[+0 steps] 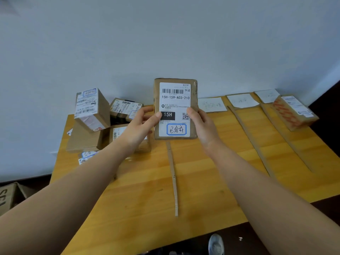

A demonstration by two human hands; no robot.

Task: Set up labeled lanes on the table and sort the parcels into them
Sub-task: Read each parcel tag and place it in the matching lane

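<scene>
A small brown parcel (175, 100) with a white shipping label reading 15H-159-A03-210 is held upright above the wooden table (202, 181), label facing me. My left hand (141, 124) grips its left edge, thumb on the label. My right hand (200, 124) grips its right edge. Several unsorted parcels (92, 111) are piled at the table's back left. Three thin cardboard strips (173, 177) divide the table into lanes. White paper lane labels (212, 104) lie along the back edge. One parcel with orange print (294, 112) lies in the far right lane.
A white wall rises directly behind the table. A cardboard box (9, 197) sits on the floor at the lower left. A shoe (216, 244) shows below the table's front edge. Two more paper labels (242, 101) lie further right.
</scene>
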